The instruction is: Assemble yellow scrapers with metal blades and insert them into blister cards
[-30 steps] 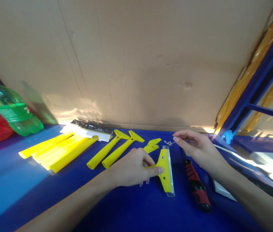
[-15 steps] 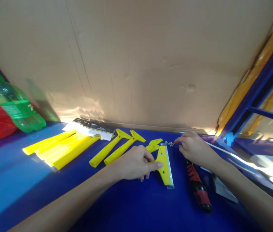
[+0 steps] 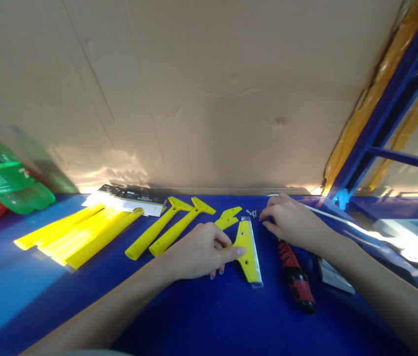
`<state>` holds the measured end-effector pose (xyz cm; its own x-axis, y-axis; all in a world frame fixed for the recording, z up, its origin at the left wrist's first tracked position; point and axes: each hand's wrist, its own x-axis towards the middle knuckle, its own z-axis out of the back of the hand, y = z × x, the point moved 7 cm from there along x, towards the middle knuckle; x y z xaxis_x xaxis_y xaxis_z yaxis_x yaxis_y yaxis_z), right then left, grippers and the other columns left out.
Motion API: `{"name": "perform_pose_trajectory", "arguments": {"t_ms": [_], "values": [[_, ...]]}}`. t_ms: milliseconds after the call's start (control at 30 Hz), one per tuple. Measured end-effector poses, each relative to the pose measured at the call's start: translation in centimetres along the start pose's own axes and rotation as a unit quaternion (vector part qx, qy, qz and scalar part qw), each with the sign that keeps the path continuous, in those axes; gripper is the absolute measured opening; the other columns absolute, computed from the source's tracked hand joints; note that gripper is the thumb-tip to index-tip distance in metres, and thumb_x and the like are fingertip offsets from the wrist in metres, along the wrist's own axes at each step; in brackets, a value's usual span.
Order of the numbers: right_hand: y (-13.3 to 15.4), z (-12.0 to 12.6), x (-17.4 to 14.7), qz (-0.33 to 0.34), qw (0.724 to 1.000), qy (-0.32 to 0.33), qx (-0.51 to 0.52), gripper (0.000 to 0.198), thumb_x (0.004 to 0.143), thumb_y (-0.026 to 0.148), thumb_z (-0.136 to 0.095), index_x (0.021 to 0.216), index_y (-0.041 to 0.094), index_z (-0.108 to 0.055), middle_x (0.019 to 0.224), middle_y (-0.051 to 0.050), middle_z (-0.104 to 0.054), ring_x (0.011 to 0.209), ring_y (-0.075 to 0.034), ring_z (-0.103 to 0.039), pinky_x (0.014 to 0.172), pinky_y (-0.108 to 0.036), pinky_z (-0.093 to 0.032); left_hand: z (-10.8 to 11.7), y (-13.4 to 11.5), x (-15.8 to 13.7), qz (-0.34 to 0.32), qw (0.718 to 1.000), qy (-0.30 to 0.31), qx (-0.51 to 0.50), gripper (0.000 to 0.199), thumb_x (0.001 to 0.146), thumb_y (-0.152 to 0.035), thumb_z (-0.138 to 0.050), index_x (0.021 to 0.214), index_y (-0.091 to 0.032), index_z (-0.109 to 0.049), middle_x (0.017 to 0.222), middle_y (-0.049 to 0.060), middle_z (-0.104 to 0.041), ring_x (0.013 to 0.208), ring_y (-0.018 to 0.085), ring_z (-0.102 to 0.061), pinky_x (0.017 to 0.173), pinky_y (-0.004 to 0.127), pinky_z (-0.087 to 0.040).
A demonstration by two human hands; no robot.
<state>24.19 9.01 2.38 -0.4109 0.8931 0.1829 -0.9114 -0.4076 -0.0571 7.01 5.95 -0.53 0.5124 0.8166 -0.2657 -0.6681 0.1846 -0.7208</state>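
A yellow scraper (image 3: 246,252) with a wide pale blade along its right edge is held in my left hand (image 3: 199,252), thumb on top and fingers curled beneath. My right hand (image 3: 286,217) is by a small pile of screws (image 3: 252,213), its fingers curled in toward the thumb at the pile's right side. Whatever is at those fingertips is too small to make out. Below that hand lies a red and black screwdriver (image 3: 295,277), its front end hidden under the hand. Small yellow plates (image 3: 228,217) rest just beyond the scraper.
Two yellow scraper bodies (image 3: 181,225) lie left of my left hand. Farther left are several yellow handles (image 3: 98,240) and printed cards (image 3: 127,200). A green bottle (image 3: 12,183) stands at far left. A cardboard wall (image 3: 194,99) closes the back; a white cable (image 3: 338,217) runs right.
The view has shifted a little, so most things appear farther left. My left hand keeps its hold on the scraper, and my right hand stays beside the screws.
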Motion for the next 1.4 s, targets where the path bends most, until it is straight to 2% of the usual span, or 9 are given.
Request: {"name": "perform_pose_trajectory", "arguments": {"t_ms": [233, 467, 767, 900, 1000, 1100, 1200, 1300, 1400], "values": [[-0.3, -1.1, 0.4, 0.028, 0.999, 0.001, 0.044, 0.025, 0.088, 0.01, -0.064, 0.101, 0.02, -0.083, 0.1, -0.008, -0.081, 0.101, -0.027, -0.071, 0.091, -0.035, -0.054, 0.0, 0.0, 0.1, 0.005, 1.0, 0.002, 0.006, 0.045, 0.09, -0.053, -0.059, 0.064, -0.018, -0.063, 0.057, 0.0, -0.064, 0.045, 0.01, -0.054, 0.045, 0.02, -0.042], [0.2, -1.1, 0.5, 0.042, 0.996, 0.0, 0.075, 0.028, 0.088, 0.008, -0.062, 0.104, 0.018, -0.083, 0.104, -0.009, -0.082, 0.101, -0.029, -0.071, 0.091, -0.038, -0.053, -0.1, 0.0, 0.1, 0.004, 1.0, 0.004, 0.007, 0.045, 0.091, -0.053, -0.058, 0.063, -0.018, -0.061, 0.057, 0.0, -0.063, 0.045, 0.01, -0.054, 0.045, 0.02, -0.041], [0.4, -0.9, 0.1, 0.039, 0.994, 0.016, 0.097, 0.014, 0.088, 0.013, -0.068, 0.09, 0.019, -0.08, 0.094, -0.007, -0.081, 0.093, -0.027, -0.071, 0.084, -0.035, -0.051, 0.1, 0.1, -0.1, -0.001, 1.0, 0.006, -0.004, 0.044, 0.091, -0.051, -0.059, 0.061, -0.018, -0.059, 0.057, 0.0, -0.063, 0.045, 0.01, -0.055, 0.045, 0.02, -0.042], [0.5, -0.6, -0.1, 0.032, 0.994, 0.014, 0.105, 0.018, 0.086, 0.008, -0.065, 0.083, 0.02, -0.077, 0.087, -0.004, -0.079, 0.083, -0.023, -0.071, 0.075, -0.032, -0.05, 0.2, 0.1, -0.3, 0.006, 1.0, 0.008, -0.005, 0.044, 0.09, -0.05, -0.059, 0.06, -0.018, -0.058, 0.057, 0.0, -0.062, 0.046, 0.01, -0.055, 0.046, 0.02, -0.043], [0.3, -0.6, -0.2, 0.022, 0.993, 0.006, 0.112, 0.016, 0.085, 0.009, -0.066, 0.089, 0.02, -0.076, 0.084, -0.004, -0.078, 0.076, -0.021, -0.07, 0.068, -0.03, -0.049, 0.2, 0.1, -0.3, 0.001, 1.0, 0.01, -0.007, 0.045, 0.091, -0.053, -0.058, 0.062, -0.018, -0.06, 0.058, 0.0, -0.063, 0.046, 0.011, -0.056, 0.047, 0.02, -0.044], [0.2, -0.8, -0.2, 0.023, 0.993, 0.006, 0.117, 0.015, 0.087, 0.011, -0.067, 0.094, 0.019, -0.077, 0.09, -0.006, -0.079, 0.081, -0.022, -0.071, 0.072, -0.031, -0.051, 0.1, 0.3, -0.2, -0.002, 1.0, 0.01, -0.009, 0.044, 0.091, -0.053, -0.058, 0.065, -0.018, -0.063, 0.059, 0.001, -0.064, 0.047, 0.011, -0.057, 0.047, 0.02, -0.045], [0.2, -1.1, 0.0, 0.029, 0.992, 0.013, 0.12, 0.016, 0.088, 0.01, -0.066, 0.086, 0.02, -0.077, 0.091, -0.006, -0.079, 0.085, -0.023, -0.07, 0.077, -0.032, -0.05, 0.0, 0.5, -0.2, -0.008, 1.0, 0.012, -0.012, 0.044, 0.091, -0.054, -0.057, 0.067, -0.017, -0.065, 0.059, 0.001, -0.063, 0.047, 0.012, -0.057, 0.046, 0.021, -0.046], [0.3, -1.1, -0.1, 0.028, 0.992, 0.021, 0.119, 0.019, 0.088, 0.007, -0.065, 0.076, 0.02, -0.073, 0.082, -0.005, -0.076, 0.075, -0.021, -0.067, 0.07, -0.031, -0.048, 0.0, 0.5, -0.1, -0.012, 1.0, 0.013, -0.014, 0.044, 0.091, -0.053, -0.057, 0.065, -0.018, -0.063, 0.059, 0.001, -0.063, 0.046, 0.012, -0.057, 0.046, 0.021, -0.045], [0.5, -1.0, -0.4, 0.029, 0.992, 0.024, 0.124, 0.02, 0.088, 0.006, -0.063, 0.075, 0.02, -0.069, 0.078, -0.004, -0.073, 0.072, -0.02, -0.064, 0.067, -0.03, -0.046, 0.3, 0.4, -0.1, -0.009, 1.0, 0.007, -0.014, 0.044, 0.091, -0.052, -0.058, 0.063, -0.018, -0.061, 0.058, 0.0, -0.063, 0.046, 0.011, -0.057, 0.047, 0.021, -0.045]]}}
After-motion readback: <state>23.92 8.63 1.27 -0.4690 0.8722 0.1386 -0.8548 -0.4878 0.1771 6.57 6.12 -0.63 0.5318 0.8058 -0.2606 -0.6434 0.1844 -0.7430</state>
